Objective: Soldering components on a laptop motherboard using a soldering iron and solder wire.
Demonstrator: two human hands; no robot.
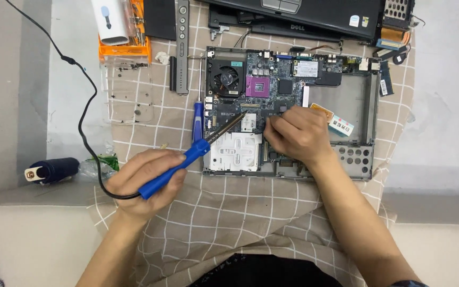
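While both forearms come in from the near edge, the left hand (147, 178) is wrapped tight around the blue handle of a soldering iron (187, 159), its metal tip slanting up and right onto the circuit board (272, 87) of an opened laptop base (346, 106). A black cord (83, 117) loops from the handle's near end, away to the far left and out of the picture. The right hand (296, 133) rests on the middle of the board, fingers curled and pinched together at the spot just beside the iron's tip; what they pinch, if anything, is hidden under the knuckles. Beside the iron, a blue screwdriver (198, 119) lies along the base's left edge. Farther back on the board sit a black fan (226, 78) and a purple socket (256, 85). Past that, a dark laptop lid (314, 16) is cut off by the top edge, and at far left an orange tool case (128, 48) holds a white gadget (110, 21), also cropped. Everything lies on a beige checked cloth (229, 212) spread over a pale tabletop (442, 133). At the left, off the cloth, lies a dark blue cylinder (54, 170), hard to identify.
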